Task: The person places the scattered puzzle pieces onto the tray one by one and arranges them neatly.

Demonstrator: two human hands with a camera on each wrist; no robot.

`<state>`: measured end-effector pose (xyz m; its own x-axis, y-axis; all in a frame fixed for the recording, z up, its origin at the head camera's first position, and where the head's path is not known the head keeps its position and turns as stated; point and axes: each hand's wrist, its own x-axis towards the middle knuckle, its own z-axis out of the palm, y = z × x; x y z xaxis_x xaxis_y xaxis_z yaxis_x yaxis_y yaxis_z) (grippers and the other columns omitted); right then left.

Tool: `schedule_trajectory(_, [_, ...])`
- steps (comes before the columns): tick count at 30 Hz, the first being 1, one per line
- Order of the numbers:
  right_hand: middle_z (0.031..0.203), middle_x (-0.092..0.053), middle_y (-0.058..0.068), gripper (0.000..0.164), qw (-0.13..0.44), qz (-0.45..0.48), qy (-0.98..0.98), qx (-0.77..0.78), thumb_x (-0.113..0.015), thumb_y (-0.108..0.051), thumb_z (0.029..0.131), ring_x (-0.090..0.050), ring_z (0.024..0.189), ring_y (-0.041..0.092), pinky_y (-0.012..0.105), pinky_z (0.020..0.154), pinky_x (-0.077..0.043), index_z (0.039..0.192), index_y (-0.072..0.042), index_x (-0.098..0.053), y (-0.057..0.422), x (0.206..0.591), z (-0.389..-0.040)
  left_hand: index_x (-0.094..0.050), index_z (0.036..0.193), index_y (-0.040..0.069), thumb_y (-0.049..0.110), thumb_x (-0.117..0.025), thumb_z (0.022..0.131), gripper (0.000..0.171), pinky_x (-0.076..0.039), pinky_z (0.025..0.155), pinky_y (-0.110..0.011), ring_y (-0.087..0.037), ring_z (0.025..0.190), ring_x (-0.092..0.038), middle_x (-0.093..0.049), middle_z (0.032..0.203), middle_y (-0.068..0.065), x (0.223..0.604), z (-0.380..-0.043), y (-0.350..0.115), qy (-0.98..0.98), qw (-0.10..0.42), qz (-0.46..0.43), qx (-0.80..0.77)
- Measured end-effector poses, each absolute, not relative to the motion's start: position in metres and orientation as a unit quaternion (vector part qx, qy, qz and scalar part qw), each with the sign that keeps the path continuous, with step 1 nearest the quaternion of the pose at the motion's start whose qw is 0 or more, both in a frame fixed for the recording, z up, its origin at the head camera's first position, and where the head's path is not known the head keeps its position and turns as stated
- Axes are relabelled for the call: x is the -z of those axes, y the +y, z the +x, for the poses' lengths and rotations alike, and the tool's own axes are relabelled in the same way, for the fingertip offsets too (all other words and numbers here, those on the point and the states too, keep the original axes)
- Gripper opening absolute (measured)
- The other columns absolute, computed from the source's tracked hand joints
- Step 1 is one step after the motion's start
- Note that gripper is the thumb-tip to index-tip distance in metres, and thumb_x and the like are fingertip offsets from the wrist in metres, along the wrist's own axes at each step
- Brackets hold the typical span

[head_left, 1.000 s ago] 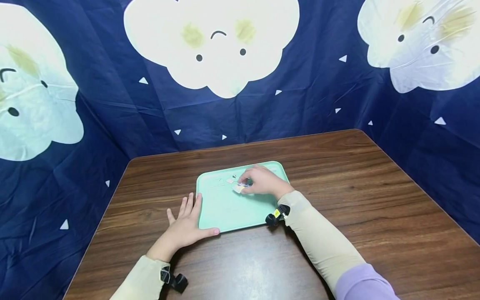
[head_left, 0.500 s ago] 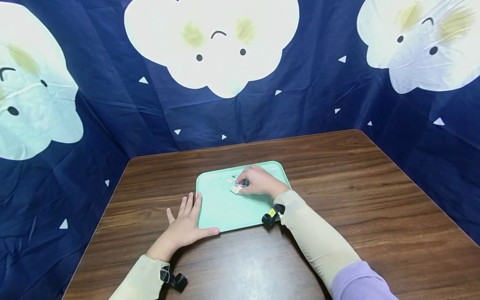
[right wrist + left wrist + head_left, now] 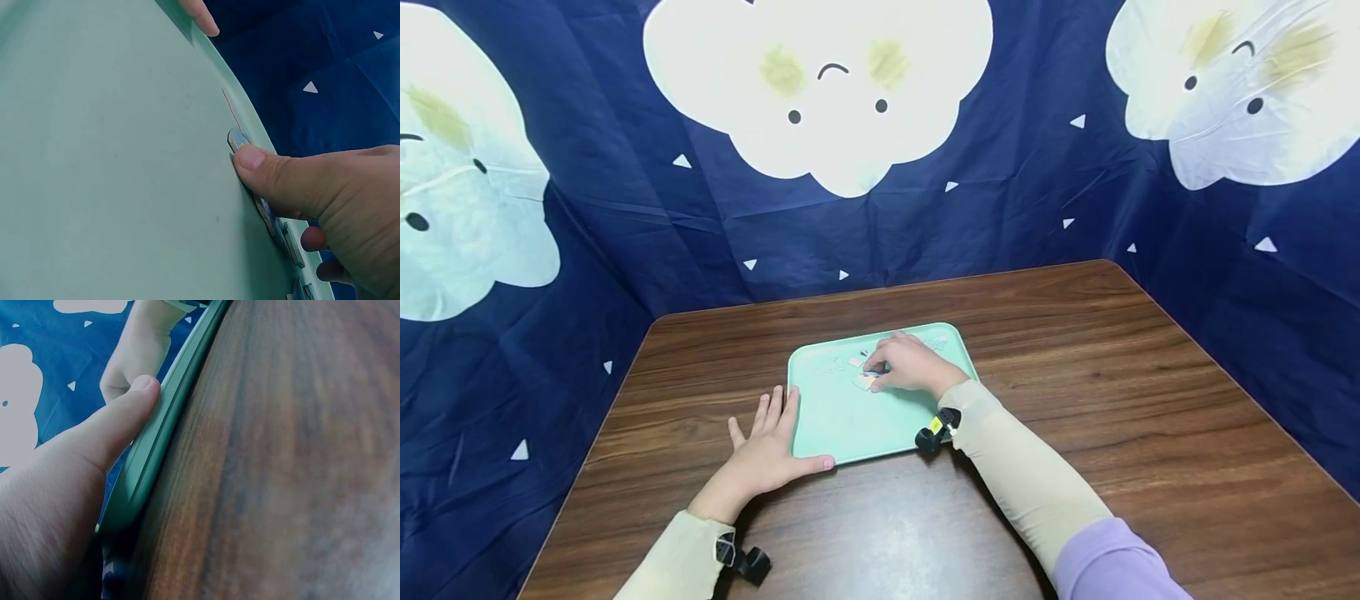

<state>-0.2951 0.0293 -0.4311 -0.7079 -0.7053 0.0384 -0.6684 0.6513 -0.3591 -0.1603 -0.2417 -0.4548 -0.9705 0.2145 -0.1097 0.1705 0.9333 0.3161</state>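
My right hand is over the far half of a mint-green tray, thumb and fingers curled around a small flat puzzle piece printed in pale colours. In the right wrist view the thumb lies on thin printed pieces low against the tray surface; the other fingers are partly hidden behind it. My left hand rests with spread fingers at the tray's near left corner. Its thumb touches the near rim, and the fingertips reach the left rim.
More flat pieces lie along the far side of the tray, such as a pale piece beside the right fingers and bluish pieces at the far right. The tray sits on a brown wooden table, with a blue cloud-print cloth behind.
My right hand has shifted slightly left with the puzzle piece, which now lies lower and flatter near the tray surface. The left hand stays at the corner.
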Motion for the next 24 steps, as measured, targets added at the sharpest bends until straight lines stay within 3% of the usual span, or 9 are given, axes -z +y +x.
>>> schedule_trajectory(4, [0.096,-0.063,-0.011,0.041,0.052,-0.377,0.906,0.187,-0.081,-0.041,0.085,-0.053,0.092,0.01,0.041,0.109,-0.036,0.121,-0.023,-0.075,0.032,0.433,-0.298,-0.002,0.163,0.005,0.092,-0.054,0.072,0.135,0.014,0.1,-0.083,-0.047,0.152,0.006,0.004,0.166,-0.026,0.455,-0.161,-0.241,0.98,0.073,0.098,-0.155])
schedule_trajectory(11, [0.102,-0.068,0.002,0.036,-0.001,-0.374,0.896,0.239,-0.076,-0.039,0.091,-0.051,0.095,0.021,0.04,0.088,-0.043,0.117,-0.014,-0.076,0.064,0.412,-0.308,0.0,0.163,0.007,0.091,-0.053,0.074,0.133,0.013,0.101,-0.083,-0.046,0.152,0.007,0.006,0.167,-0.024,0.455,-0.163,-0.24,0.98,0.081,0.098,-0.156])
schedule_trajectory(19, [0.107,-0.072,0.003,0.03,-0.06,-0.362,0.911,0.19,-0.069,-0.036,0.096,-0.057,0.103,0.026,0.044,0.093,-0.042,0.111,-0.011,-0.077,0.137,0.359,-0.316,0.006,0.163,0.015,0.079,-0.047,0.09,0.111,-0.005,0.102,-0.085,-0.054,0.148,-0.014,0.009,0.167,-0.024,0.421,-0.169,-0.262,0.981,0.083,0.089,-0.149])
schedule_trajectory(24, [0.114,-0.069,0.009,0.037,-0.062,-0.326,0.938,0.097,-0.069,-0.039,0.095,-0.058,0.11,0.033,0.052,0.098,-0.043,0.119,-0.011,-0.072,0.176,0.34,-0.306,0.008,0.163,0.015,0.078,-0.048,0.09,0.112,-0.008,0.102,-0.085,-0.058,0.147,-0.01,0.009,0.166,-0.027,0.392,-0.174,-0.282,0.991,0.043,0.077,-0.097])
